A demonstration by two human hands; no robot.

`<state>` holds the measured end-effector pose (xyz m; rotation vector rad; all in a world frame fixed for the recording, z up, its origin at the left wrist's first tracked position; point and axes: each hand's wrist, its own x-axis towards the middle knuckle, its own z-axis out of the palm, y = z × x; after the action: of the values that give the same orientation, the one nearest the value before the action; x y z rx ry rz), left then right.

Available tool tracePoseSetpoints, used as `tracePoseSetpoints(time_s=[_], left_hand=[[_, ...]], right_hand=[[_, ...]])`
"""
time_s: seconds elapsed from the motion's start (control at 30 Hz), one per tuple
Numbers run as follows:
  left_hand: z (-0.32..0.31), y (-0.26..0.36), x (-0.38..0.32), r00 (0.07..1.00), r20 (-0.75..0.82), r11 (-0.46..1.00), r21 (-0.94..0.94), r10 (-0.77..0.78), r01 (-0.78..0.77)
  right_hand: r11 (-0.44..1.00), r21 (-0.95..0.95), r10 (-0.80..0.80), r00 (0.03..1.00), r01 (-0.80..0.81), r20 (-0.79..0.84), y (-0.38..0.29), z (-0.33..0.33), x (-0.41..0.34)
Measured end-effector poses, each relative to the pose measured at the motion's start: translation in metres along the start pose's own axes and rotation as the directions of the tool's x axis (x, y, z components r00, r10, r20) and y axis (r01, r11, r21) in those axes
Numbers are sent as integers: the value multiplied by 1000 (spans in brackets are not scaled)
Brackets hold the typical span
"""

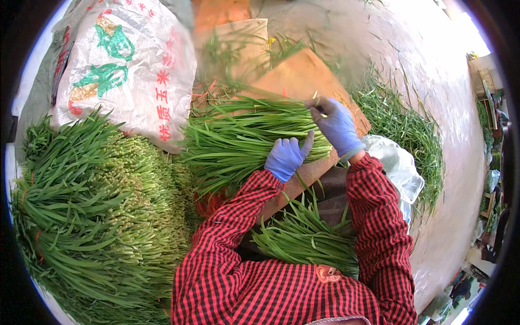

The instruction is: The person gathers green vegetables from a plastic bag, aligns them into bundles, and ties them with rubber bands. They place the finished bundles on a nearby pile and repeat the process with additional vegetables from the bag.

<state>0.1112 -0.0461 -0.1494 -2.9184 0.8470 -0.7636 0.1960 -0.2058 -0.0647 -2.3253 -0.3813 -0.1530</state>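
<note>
A loose bunch of garlic chives [243, 138] lies across a tilted wooden board [300, 77], leaves to the left and pale stalk ends to the right. My left hand [286, 156], in a blue glove, holds the near side of the bunch, fingers curled into the stalks and thumb raised. Over the stalk ends is my right hand [335, 124], also gloved, with thumb and fingers pinched together. Pale bits of stalk show at its fingertips; how many it grips is hidden. More chives [304, 239] rest on my lap, below the board.
Tied chive bundles [138, 203] are stacked high at the left. Behind them lies a white woven sack [134, 73] with printed writing. Loose leaf trimmings [406, 126] heap on the floor [455, 170] at the right, beside a clear plastic bag [396, 162]. Red ties [211, 203] lie left of the board.
</note>
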Motion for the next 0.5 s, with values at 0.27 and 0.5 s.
tracePoseSetpoints(time_s=[0.27,0.5], left_hand=[[13,5,-5,994,24,976,-189,-109,111],[7,8,-1,976,18,952,-217,-218,216]], right_hand=[[790,-544,-177,954,284,242,14,90,36],[872,-448,-30,934,199,357,13,88,28]])
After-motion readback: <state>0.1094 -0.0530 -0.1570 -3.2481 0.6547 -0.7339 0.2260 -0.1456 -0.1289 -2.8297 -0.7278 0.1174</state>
